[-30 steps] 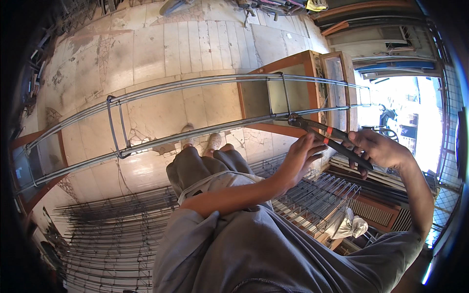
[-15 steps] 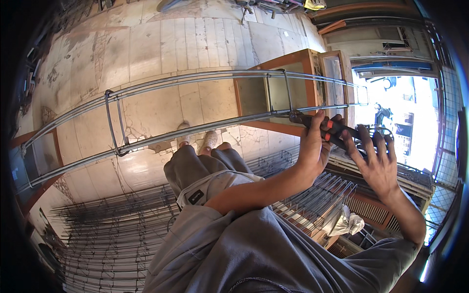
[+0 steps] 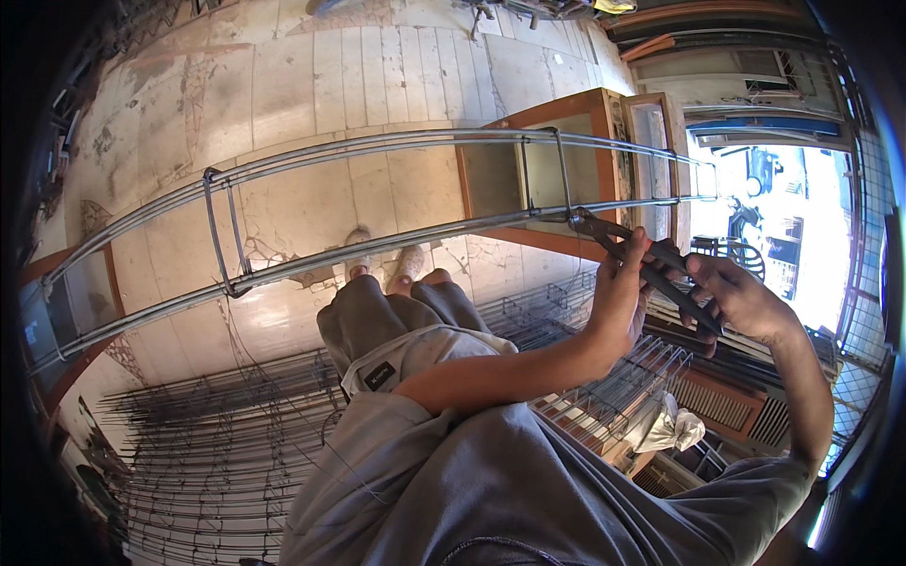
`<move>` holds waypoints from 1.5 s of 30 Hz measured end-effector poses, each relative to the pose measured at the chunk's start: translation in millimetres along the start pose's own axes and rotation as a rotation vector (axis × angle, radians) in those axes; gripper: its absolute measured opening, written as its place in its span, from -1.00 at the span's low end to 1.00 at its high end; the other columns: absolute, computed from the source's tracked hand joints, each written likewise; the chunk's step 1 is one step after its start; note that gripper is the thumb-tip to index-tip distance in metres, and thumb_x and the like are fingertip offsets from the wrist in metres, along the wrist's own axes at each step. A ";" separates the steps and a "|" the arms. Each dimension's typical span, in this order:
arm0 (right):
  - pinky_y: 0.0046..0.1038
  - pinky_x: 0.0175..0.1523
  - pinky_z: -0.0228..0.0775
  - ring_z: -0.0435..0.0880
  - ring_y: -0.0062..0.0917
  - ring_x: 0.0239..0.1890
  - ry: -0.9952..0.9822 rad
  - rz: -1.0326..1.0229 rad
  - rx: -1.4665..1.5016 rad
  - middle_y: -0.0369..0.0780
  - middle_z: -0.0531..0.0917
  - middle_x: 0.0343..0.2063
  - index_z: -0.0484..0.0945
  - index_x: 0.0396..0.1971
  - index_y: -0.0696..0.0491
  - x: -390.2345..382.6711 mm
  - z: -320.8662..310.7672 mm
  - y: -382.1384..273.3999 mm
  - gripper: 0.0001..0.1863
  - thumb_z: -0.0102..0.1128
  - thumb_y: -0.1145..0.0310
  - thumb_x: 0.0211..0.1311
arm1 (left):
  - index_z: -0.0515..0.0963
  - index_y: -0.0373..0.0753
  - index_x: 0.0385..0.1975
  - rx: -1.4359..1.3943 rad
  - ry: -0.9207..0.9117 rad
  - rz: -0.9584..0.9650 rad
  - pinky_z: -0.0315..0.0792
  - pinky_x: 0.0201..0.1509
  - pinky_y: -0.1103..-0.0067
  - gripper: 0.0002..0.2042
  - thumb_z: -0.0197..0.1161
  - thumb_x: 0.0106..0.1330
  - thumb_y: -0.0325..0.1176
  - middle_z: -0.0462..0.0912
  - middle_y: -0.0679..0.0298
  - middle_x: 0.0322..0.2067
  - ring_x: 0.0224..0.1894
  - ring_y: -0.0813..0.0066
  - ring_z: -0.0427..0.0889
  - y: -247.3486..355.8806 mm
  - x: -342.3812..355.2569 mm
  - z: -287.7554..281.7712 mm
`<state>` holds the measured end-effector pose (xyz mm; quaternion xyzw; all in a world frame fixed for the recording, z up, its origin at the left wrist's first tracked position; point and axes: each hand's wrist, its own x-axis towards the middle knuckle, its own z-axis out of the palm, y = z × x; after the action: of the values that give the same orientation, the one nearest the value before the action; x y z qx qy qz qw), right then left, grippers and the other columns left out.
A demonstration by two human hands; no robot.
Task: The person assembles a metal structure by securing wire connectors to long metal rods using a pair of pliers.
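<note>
Left hand covers part of the pincers; jaw contact at the steel cage is too small to tell. Right hand is partly lost behind a handle. Torso blocks some stacked cages. Glare blots out the doorway.

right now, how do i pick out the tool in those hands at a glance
Start at the long grey bar frame that spans the picture. Follow its nearer side rightward to the left hand and right hand, which hold the dark pincers, head by the frame. Unlike the frame's straight, paler lengths, the pincers have two handles spread apart.
</note>
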<state>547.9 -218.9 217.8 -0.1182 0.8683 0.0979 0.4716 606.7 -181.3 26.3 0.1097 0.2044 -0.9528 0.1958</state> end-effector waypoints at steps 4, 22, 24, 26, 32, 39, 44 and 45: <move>-0.42 -0.41 0.43 0.67 -0.40 -0.40 0.112 -0.139 -0.087 -0.07 0.62 -0.30 0.35 0.18 0.12 -0.9 9.8 2.6 -0.44 0.01 0.02 0.37 | 0.47 -0.30 -0.12 -0.008 0.040 -0.003 0.48 0.11 0.47 -0.63 0.19 0.38 -0.08 0.61 0.12 -0.14 -0.09 0.45 0.61 3.7 1.0 0.7; -0.41 -0.59 0.39 0.61 -0.41 -0.66 -0.017 -0.019 0.478 -0.09 0.62 -0.58 0.47 -0.08 0.21 19.6 22.8 60.2 -0.33 -0.08 -0.21 0.33 | 0.51 -0.20 -0.12 1.175 -0.775 -0.210 0.51 -0.13 0.51 -0.56 0.02 0.43 0.10 0.64 0.21 -0.17 -0.28 0.46 0.65 76.8 -98.8 -33.2; -0.45 -0.64 0.29 0.56 -0.43 -0.68 -0.149 -0.045 0.708 -0.09 0.60 -0.59 0.46 -0.17 0.16 39.7 33.3 90.9 -0.34 -0.04 -0.25 0.29 | 0.51 -0.20 -0.13 1.180 -0.686 -0.328 0.49 -0.15 0.52 -0.58 0.01 0.44 0.08 0.64 0.22 -0.19 -0.28 0.48 0.64 78.1 -83.7 -68.4; -0.44 -0.66 0.26 0.56 -0.43 -0.66 -0.191 -0.065 0.877 -0.08 0.59 -0.59 0.46 -0.18 0.14 50.8 54.0 116.4 -0.34 -0.02 -0.28 0.26 | 0.50 -0.21 -0.14 0.915 -0.325 -0.525 0.48 -0.16 0.52 -0.61 0.02 0.45 0.04 0.63 0.23 -0.22 -0.25 0.50 0.62 72.5 -61.0 -115.3; -0.53 -0.85 0.12 0.52 -0.45 -0.72 -0.222 -0.053 1.424 -0.10 0.58 -0.55 0.49 -0.11 0.11 61.1 127.2 161.9 -0.40 0.04 -0.20 0.27 | 0.40 -0.29 -0.03 0.814 0.221 -0.167 0.44 0.01 0.54 -0.67 0.14 0.41 -0.16 0.55 0.18 -0.04 -0.07 0.46 0.58 75.8 -33.3 -102.9; -0.54 -0.88 0.12 0.25 -0.60 -0.91 -0.637 -0.282 1.999 -0.20 0.42 -0.73 0.42 0.00 0.18 52.0 221.6 179.8 -0.37 -0.09 -0.16 0.36 | 0.37 -0.33 0.11 1.551 -0.423 0.314 0.34 0.17 0.50 -0.67 0.12 0.37 -0.46 0.51 0.13 0.07 0.09 0.36 0.53 76.2 -24.3 -108.5; -0.43 -0.57 0.45 0.55 -0.45 -0.56 -0.707 -0.379 2.178 -0.09 0.53 -0.27 0.25 0.22 0.08 77.4 220.6 177.8 -0.43 0.06 0.08 0.34 | 0.50 -0.37 -0.20 1.568 -0.328 0.128 0.42 -0.25 0.60 -0.83 0.05 0.45 -0.39 0.59 0.20 -0.45 -0.42 0.53 0.54 64.7 -17.8 -126.2; -0.36 -0.45 0.52 0.59 -0.43 -0.43 -0.593 -0.389 2.107 -0.07 0.52 -0.11 0.19 0.29 0.05 79.4 211.5 176.7 -0.39 0.09 0.14 0.32 | 0.50 -0.37 -0.23 1.611 -0.290 0.164 0.41 -0.31 0.61 -0.82 0.04 0.46 -0.37 0.57 0.20 -0.48 -0.47 0.55 0.51 63.9 -15.4 -127.0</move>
<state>621.8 0.1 48.0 0.2356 0.3365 -0.7401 0.5324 663.6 -175.0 -104.7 0.1070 -0.5782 -0.7947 0.1506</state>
